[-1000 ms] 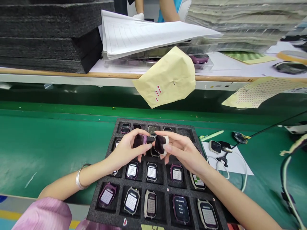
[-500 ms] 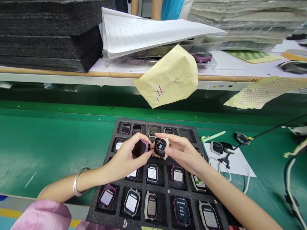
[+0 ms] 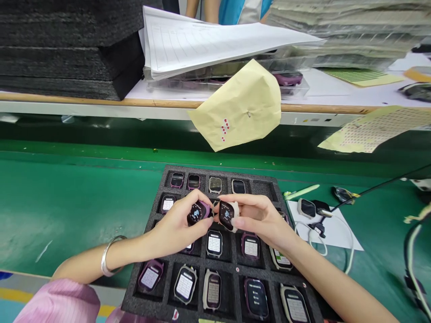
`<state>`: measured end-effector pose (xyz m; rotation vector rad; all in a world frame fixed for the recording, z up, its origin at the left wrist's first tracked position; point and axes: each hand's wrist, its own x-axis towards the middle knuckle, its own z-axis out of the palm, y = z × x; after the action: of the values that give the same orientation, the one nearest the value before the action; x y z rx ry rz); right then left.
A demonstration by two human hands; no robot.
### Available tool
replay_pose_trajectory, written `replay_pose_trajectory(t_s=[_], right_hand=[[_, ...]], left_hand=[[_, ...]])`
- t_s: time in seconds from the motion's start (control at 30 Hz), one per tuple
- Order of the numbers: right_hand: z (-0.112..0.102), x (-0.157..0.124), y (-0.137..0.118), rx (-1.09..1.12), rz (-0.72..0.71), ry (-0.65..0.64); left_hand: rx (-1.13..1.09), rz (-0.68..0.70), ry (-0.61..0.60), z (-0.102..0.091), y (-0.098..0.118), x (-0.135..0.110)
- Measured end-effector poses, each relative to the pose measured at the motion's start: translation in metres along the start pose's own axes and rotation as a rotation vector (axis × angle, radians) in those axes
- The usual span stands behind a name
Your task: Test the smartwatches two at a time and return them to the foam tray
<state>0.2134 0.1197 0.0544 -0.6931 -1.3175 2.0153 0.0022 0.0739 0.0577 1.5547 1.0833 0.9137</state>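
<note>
1. Left grip [image 3: 180, 220]: my thumb and fingers were clamped on the purple watch [image 3: 195, 213] by its edges. Its screen was lit, with a blue figure on black.
2. Right grip [image 3: 258, 220]: my thumb and fingers were clamped on the white watch [image 3: 227, 215]. Its screen showed a similar blue figure.
3. Position: I held both watches side by side above the middle of the tray [image 3: 225, 265], screens facing up toward me. My fingertips came close together between them; I could not tell whether they touched.
4. Tray: the black foam unit lay on the green counter [image 3: 67, 197], divided into compartments. Five watches occupied the front row, among them a silver watch [image 3: 185, 283] with a pale, lit table on its screen and a dark watch [image 3: 256, 296] with a short list.
5. Right of the tray: a sheet [image 3: 332, 235] carried another watch [image 3: 306, 208] and a white cable [image 3: 352, 251]. A green pen [image 3: 302, 192] lay near the sheet.
6. Beyond the tray: a raised shelf [image 3: 101, 109] supported a foam stack [image 3: 60, 58] and papers [image 3: 215, 42]. A yellow packet [image 3: 244, 103] hung over its front edge.
</note>
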Motion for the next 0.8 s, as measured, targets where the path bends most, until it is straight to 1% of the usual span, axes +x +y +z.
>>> replay_pose_trajectory(t_s=[0.2,0.33,0.5,0.6,0.8], right_hand=[[0.0020,-0.0023,-0.0034,0.000,0.016,0.001],[0.0019,-0.0024,-0.0037,-0.004,0.002,0.007],[0.0026,-0.0027,-0.0051,-0.037,0.004,-0.031],[0.0031,-0.0035,-0.0064,-0.046,-0.001,-0.025],[0.0031,-0.0038,-0.0067,-0.065,0.027,-0.022]], left_hand=[[0.000,-0.032,-0.026,-0.0018,0.0027,0.0012],[-0.016,-0.046,0.005,-0.0027,0.0044,0.0015],[-0.022,-0.052,-0.040,-0.0028,0.0039,-0.0007],[-0.040,-0.072,-0.024,-0.0034,0.0035,0.0000],[-0.006,-0.063,-0.036,-0.0037,0.0031,0.0014]])
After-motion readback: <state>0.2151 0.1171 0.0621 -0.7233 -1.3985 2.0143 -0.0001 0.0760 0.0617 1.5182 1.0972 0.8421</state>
